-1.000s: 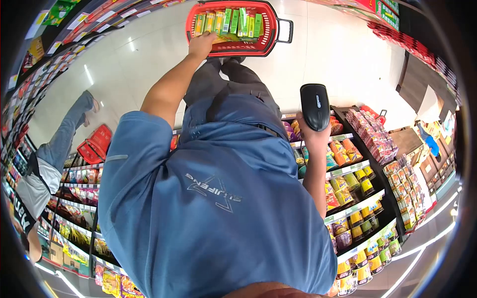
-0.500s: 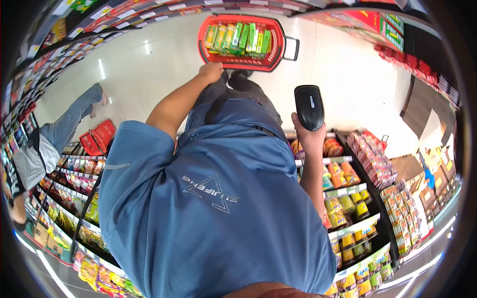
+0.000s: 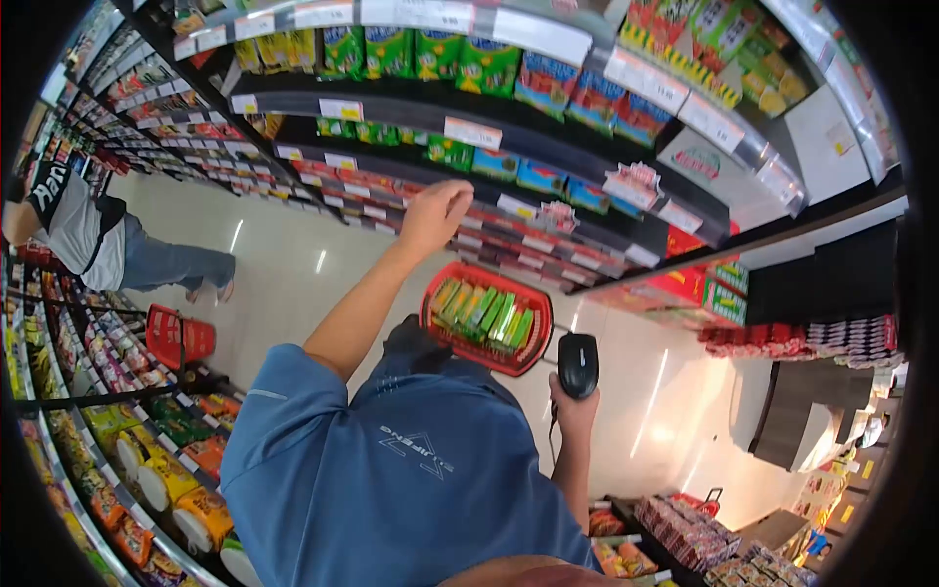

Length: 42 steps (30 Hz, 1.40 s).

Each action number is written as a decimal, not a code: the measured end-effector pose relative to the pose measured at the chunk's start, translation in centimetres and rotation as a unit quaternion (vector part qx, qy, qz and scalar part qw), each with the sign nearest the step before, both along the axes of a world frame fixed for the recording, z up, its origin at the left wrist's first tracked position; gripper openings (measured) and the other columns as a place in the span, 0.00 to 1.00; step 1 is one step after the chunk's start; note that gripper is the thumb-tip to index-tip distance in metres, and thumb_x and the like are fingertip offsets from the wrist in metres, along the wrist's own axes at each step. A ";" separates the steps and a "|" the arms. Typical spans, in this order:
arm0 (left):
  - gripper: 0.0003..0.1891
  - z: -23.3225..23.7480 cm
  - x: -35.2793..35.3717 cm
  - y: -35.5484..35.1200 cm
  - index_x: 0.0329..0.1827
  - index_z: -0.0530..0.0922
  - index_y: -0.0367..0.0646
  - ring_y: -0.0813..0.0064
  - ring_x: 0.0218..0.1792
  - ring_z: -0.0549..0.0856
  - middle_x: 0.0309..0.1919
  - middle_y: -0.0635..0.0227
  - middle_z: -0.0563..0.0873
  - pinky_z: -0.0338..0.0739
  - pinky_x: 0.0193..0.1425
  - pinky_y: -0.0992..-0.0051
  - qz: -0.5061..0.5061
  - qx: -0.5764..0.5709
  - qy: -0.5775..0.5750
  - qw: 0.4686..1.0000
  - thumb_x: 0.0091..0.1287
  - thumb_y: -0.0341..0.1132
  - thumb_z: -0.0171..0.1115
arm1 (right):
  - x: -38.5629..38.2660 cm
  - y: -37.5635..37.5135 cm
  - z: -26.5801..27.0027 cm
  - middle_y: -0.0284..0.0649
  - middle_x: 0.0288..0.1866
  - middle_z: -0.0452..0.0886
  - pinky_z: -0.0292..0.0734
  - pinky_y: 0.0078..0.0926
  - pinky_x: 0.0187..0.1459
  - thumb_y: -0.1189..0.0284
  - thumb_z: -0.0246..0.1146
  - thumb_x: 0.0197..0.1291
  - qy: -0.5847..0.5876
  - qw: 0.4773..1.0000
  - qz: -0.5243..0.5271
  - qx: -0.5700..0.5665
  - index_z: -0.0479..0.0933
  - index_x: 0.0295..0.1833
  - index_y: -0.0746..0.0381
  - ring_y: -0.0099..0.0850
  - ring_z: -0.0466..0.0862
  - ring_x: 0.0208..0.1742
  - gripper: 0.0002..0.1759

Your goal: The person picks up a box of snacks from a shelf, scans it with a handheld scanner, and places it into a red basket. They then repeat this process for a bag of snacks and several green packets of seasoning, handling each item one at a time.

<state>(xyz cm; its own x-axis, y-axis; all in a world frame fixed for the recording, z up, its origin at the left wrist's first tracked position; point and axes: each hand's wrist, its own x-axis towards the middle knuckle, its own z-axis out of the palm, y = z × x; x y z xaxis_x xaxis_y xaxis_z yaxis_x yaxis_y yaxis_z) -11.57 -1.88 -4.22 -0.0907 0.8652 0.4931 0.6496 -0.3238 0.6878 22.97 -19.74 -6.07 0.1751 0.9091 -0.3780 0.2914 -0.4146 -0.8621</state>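
Note:
My left hand [image 3: 433,223] is raised before the lower shelf rows, its fingers loosely bent and apart, with nothing visible in it. Green snack packs [image 3: 448,152] on the shelf are just beyond its fingertips. In my right hand [image 3: 574,404] is a black handheld device [image 3: 578,365] with a rounded head, and a thin dark cord hangs near the wrist. Between my hands and in front of my legs is a red basket [image 3: 430,293], untouched by my left hand. It holds a row of green and yellow packets [image 3: 484,311].
Stocked shelving [image 3: 391,93] with price labels spans the front. More snack shelves [image 3: 147,460] stand at the left and behind. Another person [image 3: 88,235] is at the far left, near a second red basket [image 3: 181,338]. Stacked goods [image 3: 685,528] are at the lower right.
My left hand has let go of the basket rim and moved up to the shelf. The view has shifted toward the front shelving. The device is still in my right hand.

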 end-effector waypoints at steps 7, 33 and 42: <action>0.05 16.7 -5.0 6.8 0.42 0.82 0.38 0.58 0.39 0.86 0.37 0.59 0.87 0.78 0.45 0.66 0.026 0.288 -0.021 0.957 0.65 0.29 0.64 | -5.3 2.4 -0.9 0.31 0.19 0.77 0.67 0.22 0.21 0.72 0.74 0.53 0.010 0.997 -0.025 0.078 0.78 0.28 0.62 0.20 0.75 0.18 0.11; 0.12 35.2 -10.0 18.3 0.41 0.82 0.35 0.47 0.43 0.84 0.38 0.46 0.85 0.79 0.49 0.54 -0.104 0.295 0.263 0.913 0.64 0.35 0.58 | -23.5 6.3 1.9 0.31 0.23 0.78 0.71 0.25 0.27 0.71 0.74 0.52 -0.043 0.985 -0.076 0.146 0.79 0.33 0.65 0.20 0.75 0.23 0.11; 0.18 35.6 -9.4 23.8 0.50 0.81 0.36 0.49 0.49 0.83 0.49 0.46 0.84 0.76 0.57 0.57 -0.165 0.150 0.384 0.896 0.66 0.40 0.53 | -24.4 4.8 1.7 0.32 0.25 0.80 0.73 0.25 0.31 0.72 0.74 0.52 -0.029 0.984 -0.104 0.144 0.80 0.35 0.65 0.20 0.76 0.27 0.11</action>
<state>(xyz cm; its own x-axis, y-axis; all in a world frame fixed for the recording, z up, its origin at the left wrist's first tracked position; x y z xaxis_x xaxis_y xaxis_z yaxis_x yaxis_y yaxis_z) -20.96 21.95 31.40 0.6103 0.6011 0.5159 0.7295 -0.6803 -0.0704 -1.41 -14.90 -4.41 0.3827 0.9192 -0.0933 0.2786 -0.2111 -0.9369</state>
